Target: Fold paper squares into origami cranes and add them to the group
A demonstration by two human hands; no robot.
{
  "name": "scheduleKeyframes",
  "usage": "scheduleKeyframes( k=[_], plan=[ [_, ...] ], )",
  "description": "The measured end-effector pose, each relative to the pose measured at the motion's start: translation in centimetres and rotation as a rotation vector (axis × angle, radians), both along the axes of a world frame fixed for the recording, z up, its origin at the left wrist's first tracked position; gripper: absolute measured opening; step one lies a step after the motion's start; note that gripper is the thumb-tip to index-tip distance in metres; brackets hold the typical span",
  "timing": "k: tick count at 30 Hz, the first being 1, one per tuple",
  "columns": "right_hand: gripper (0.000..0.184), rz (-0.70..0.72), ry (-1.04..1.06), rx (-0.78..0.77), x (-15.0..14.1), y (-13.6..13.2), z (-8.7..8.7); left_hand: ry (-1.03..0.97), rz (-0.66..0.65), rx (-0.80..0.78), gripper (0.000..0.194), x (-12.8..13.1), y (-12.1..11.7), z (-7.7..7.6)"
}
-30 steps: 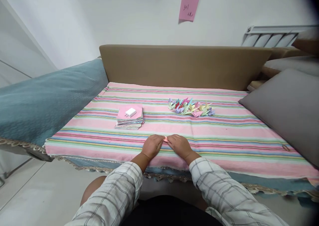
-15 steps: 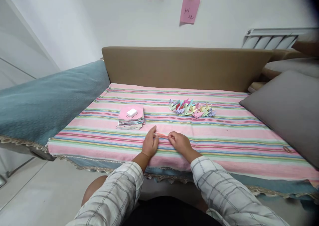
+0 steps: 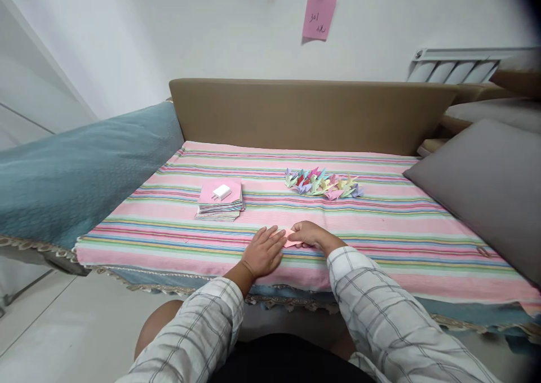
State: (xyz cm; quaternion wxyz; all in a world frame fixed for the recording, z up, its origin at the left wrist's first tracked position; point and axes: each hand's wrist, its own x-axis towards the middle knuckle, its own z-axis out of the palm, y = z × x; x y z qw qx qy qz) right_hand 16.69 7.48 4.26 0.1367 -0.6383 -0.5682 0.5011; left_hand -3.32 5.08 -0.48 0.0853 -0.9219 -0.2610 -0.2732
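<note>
A small folded piece of pink-orange paper [image 3: 291, 238] lies on the striped cloth [image 3: 363, 225] between my hands. My left hand [image 3: 264, 252] rests flat at its left side, fingers stretched out, covering part of it. With bent fingers, my right hand [image 3: 310, 235] pinches the paper's right end. Beyond the hands, to the left, is a stack of square paper sheets [image 3: 220, 205] topped by a white plug adapter [image 3: 222, 192]. Several folded paper cranes [image 3: 323, 184] in mixed colours sit in a cluster farther back, right of the stack.
A brown backrest [image 3: 313, 118] runs along the far side. At the left is a blue-covered armrest [image 3: 97, 163], at the right a grey cushion [image 3: 486, 186]. A small brownish loop [image 3: 483, 252] lies near the cushion. A pink note [image 3: 319, 17] hangs on the wall.
The paper, held edge-on between both hands before, now lies down on the cloth. My left hand has turned palm down and flattened over it; the right keeps its pinch.
</note>
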Motion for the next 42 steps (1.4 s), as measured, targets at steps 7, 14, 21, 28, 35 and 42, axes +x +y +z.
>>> scheduleKeyframes(
  k=[7, 14, 21, 28, 35, 42],
  plan=[
    [0.010, 0.055, -0.088, 0.005, -0.1, 0.8, 0.3, 0.098, -0.056, -0.084, 0.047, 0.2, 0.5, -0.3],
    [0.009, -0.081, -0.303, 0.315, 1.5, -0.6, 0.6, 0.125, -0.059, -0.091, 0.047, 0.3, 0.6, -0.3],
    [0.027, 0.269, -0.474, 1.155, 0.5, -5.3, -3.2, 0.111, -0.057, -0.131, 0.047, 0.4, 0.8, -0.3],
    [0.040, 0.243, -0.638, 1.168, 3.0, -8.1, -7.1, 0.095, -0.062, -0.169, 0.045, 0.5, 0.7, 0.0],
    [0.024, 0.023, -0.530, 1.202, 2.8, -8.3, -5.2, 0.096, -0.068, -0.163, 0.045, 0.5, 0.8, 0.0],
    [0.015, 0.185, -0.287, 1.120, 0.7, -5.4, -4.1, 0.041, -0.052, -0.274, 0.044, 0.5, 0.8, 0.4]
  ],
)
